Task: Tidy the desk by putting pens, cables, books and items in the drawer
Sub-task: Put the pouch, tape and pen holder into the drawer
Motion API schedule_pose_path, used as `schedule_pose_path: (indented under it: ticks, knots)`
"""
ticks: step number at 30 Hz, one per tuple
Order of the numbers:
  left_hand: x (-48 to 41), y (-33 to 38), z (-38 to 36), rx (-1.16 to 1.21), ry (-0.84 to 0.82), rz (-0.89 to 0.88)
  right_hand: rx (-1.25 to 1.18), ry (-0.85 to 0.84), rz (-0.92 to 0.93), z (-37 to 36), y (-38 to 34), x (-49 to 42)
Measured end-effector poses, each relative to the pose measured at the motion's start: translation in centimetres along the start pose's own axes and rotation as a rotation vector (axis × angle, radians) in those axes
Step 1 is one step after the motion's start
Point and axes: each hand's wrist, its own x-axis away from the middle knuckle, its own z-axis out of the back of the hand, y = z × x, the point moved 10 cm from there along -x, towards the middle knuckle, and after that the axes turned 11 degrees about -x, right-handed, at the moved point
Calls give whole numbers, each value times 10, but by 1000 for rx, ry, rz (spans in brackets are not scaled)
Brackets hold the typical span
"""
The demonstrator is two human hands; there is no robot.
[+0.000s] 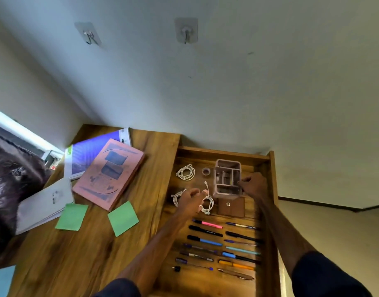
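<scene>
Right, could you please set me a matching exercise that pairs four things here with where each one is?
Things:
1. pink book
2. organiser
3. pens
4. white cable nearest the organiser

Places:
A. gripped by the right hand
B. in rows at the near end of the drawer
C. on the desk
D. pinched by the left hand

Pairs: 1-C, 2-A, 3-B, 4-D

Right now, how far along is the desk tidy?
Done: pens lie in rows in the wooden drawer, with a coiled white cable at its back. In hand: the left hand pinches a second white cable; the right hand grips the pink compartmented plastic organiser. Left on the desk: pink book, blue-covered book, white booklet, two green sticky notes.
</scene>
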Motion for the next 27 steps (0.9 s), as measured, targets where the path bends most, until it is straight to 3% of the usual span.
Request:
schedule_pose_path:
  ticks: [13,27]
  knots:
    - [-35,-12,-6,-15,-45,76,41,205,-178,5,78,-74]
    - [-48,-14,-23,-30,-121,89,-28,274,-70,9,70,-65]
